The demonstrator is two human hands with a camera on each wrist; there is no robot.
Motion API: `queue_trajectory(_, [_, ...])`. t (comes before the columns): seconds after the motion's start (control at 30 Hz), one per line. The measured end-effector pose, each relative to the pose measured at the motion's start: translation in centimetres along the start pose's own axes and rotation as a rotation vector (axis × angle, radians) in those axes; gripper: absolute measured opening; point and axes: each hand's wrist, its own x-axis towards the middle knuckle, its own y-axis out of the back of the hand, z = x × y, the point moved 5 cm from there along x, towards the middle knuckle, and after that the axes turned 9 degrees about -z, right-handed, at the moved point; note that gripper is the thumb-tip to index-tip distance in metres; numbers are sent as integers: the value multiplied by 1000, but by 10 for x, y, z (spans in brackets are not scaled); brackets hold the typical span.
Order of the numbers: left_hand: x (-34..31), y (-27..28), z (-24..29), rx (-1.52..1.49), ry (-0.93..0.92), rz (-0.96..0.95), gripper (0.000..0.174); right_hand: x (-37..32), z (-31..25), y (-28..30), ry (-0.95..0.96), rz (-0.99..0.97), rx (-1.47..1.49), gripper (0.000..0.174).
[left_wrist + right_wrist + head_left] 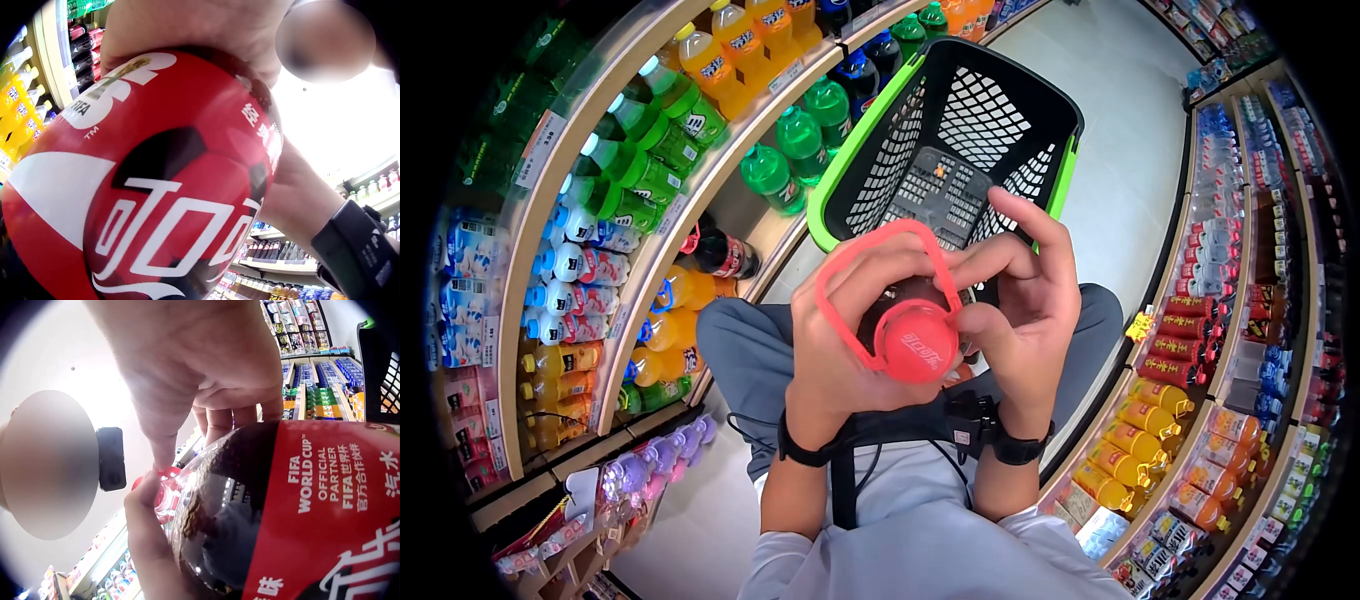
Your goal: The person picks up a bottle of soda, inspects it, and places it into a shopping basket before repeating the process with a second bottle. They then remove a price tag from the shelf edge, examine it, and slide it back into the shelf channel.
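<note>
A large cola bottle [181, 212] stands upright in front of my body, its red label showing white lettering and a football picture. From above, its red cap [918, 348] and looped red carry handle [899, 227] are visible. My left hand [818, 335] curls around the bottle's neck just under the cap, with the loop lying over its fingers. On the other side, my right hand [1037, 300] pinches at the neck and handle, thumb and bent index beside the cap. Dark cola shows above the label in the right wrist view. Both hands hide much of the neck.
Ahead on the floor is a black shopping basket [985, 110] with a green rim. Shelves of green soda bottles [635, 185] and orange drinks [710, 60] line the left. Another cola bottle [725, 255] lies there. More drink shelves [1190, 340] run along the right.
</note>
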Motion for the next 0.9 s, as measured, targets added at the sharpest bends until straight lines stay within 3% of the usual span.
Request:
queue_trajectory(0.13, [1,-1,5,-22,16,17,57,-3,8,-1,-139,158,-6,63])
queue_trajectory(0.2, [3,-1,5,-5,-3,13,58,-2,7,-4,-210,240,136,62])
queue_trajectory(0.27, [6,-2,5,3,-13,5,59,-2,1,-3,-166,260,170,63])
queue_trajectory(0.4, [6,-1,-3,10,52,15,60,0,-20,-13,91,53,-153,76])
queue_trajectory(0.43, [6,-1,-2,-12,90,8,59,0,-30,-20,118,14,-313,78])
queue_trajectory(0.5, [9,-1,-2,-66,120,-26,55,-2,-32,-29,121,35,-388,80])
queue_trajectory(0.57, [-5,-8,-6,-143,266,42,53,-1,-30,-41,84,31,-368,78])
queue_trajectory(0.63, [-7,-3,-6,-135,259,70,52,7,-40,-51,39,-68,-512,75])
queue_trajectory(0.73, [8,6,4,-50,48,56,51,17,-54,-59,-11,-287,-790,69])
queue_trajectory(0.9, [11,7,10,-28,-67,75,50,23,-64,-55,12,-445,-831,68])
